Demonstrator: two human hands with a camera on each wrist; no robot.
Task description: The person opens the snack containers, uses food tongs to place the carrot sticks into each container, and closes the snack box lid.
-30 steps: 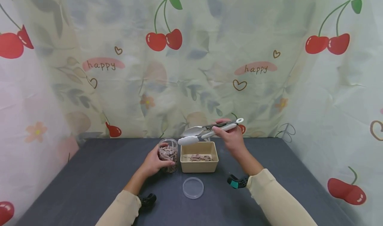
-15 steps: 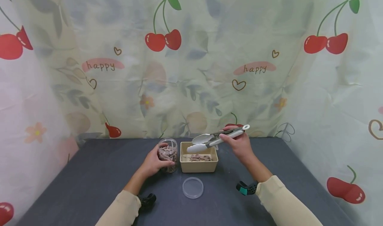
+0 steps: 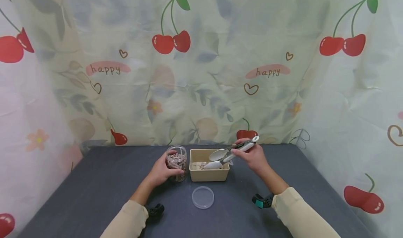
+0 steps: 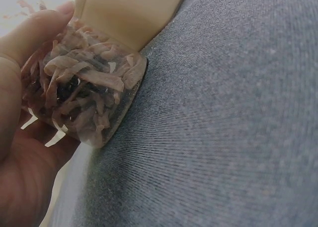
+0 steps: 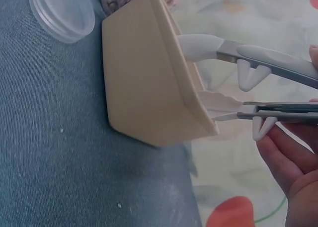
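Observation:
My left hand (image 3: 161,169) grips a clear jar (image 3: 177,161) standing on the table, packed with pale pinkish-brown dried strips (image 4: 89,78). Directly right of the jar is a beige rectangular box (image 3: 209,176), with some similar strips (image 3: 198,165) on its bottom. In my right hand (image 3: 252,157) is a pair of tongs (image 5: 278,63) with grey-white handles and white scoop-like tips. The tips reach down inside the box and are spread apart. Whether anything lies between them is hidden by the box wall in the right wrist view.
A round clear lid (image 3: 203,197) lies flat in front of the box. The dark blue-grey table (image 3: 104,192) is backed by a hanging curtain (image 3: 201,56) printed with cherries. Black bands (image 3: 262,200) sit at both wrists.
My right hand has moved right and then lowered the tongs from above the jar's right side into the box. The left hand and jar have stayed in place.

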